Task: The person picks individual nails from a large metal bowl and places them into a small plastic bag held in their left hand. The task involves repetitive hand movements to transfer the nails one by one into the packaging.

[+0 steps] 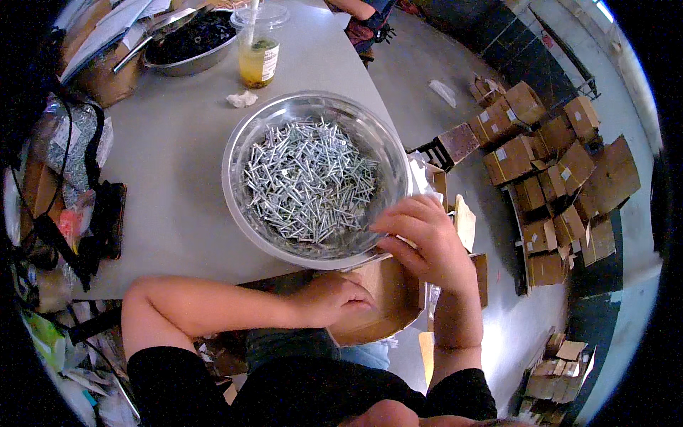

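A round steel bowl [242, 206] stands at the table's front right corner, heaped with thin silver screws [309, 174]. My right hand [427, 238] hovers at the bowl's near right rim. Its fingers are bent and apart, the tips over the inside of the bowl, with nothing visible between them. Below the near rim, my left hand [331, 300] is closed, thumb against curled fingers; whatever it may hold is hidden. That hand sits at the left side of an open cardboard box [388, 299], which is at my lap under the table edge.
On the grey table [167, 235] are a plastic cup [260, 60] of yellow drink, crumpled white tissue [242, 99] and a metal basin [188, 67] of black pieces. Bagged hardware [71, 146] lies left. Stacked cartons [548, 171] fill the right floor. Another person's arm [356, 8] shows beyond.
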Demonstrator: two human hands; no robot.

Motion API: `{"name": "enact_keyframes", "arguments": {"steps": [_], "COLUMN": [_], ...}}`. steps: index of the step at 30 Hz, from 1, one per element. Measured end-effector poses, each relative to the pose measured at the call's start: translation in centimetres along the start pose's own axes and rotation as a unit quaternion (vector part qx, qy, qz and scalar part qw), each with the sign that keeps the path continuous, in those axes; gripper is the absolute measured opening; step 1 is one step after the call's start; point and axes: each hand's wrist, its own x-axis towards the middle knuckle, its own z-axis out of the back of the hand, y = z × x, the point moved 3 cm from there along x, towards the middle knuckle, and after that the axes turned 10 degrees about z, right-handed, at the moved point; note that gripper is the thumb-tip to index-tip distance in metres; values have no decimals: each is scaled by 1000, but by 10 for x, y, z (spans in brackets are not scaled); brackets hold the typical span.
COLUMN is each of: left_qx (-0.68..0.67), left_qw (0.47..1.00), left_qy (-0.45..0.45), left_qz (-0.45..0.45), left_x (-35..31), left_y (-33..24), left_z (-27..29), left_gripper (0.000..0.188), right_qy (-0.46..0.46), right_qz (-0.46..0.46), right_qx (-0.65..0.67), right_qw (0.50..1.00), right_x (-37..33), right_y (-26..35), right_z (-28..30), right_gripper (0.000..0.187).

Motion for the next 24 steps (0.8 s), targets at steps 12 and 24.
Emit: {"name": "enact_keyframes", "arguments": {"steps": [12, 24], "left_qx": [-52, -96], "left_qw": [992, 995], "left_qy": [113, 22], "left_qz": [3, 3], "left_x": [-1, 8], "left_y": [-10, 2], "left_z": [2, 5], "left_gripper": [20, 22], "right_qy": [252, 53], "right_qz": [37, -9], "right_qx": [103, 128], "right_qw": [962, 990], "right_x": [33, 25], "right_y": [-5, -16], "right_z": [-6, -10], "right_gripper": [27, 15]}}
